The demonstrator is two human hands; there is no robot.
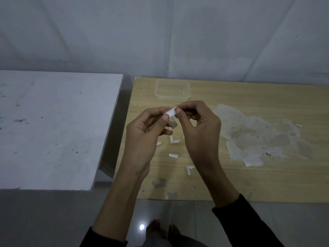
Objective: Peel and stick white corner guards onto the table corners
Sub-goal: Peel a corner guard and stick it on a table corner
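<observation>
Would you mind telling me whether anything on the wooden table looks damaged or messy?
Yes: the wooden table has a large pale patch right of the hands where the surface looks peeled, and small white strips lie scattered near its front.

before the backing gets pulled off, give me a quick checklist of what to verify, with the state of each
1. Corner guard held in both hands: ok, left hand and right hand both pinch it above the wooden table.
2. Grip on the white backing strip: ok, right fingertips sit at its end.
3. Backing started lifting: cannot tell, too small and dim.
4. Spare guards within reach: ok, one L-shaped piece and another lie on the wood.
5. Place for peeled scraps: ok, clear container sits behind the hands.
6. Target corner clean: cannot tell; white table looks speckled.
</observation>
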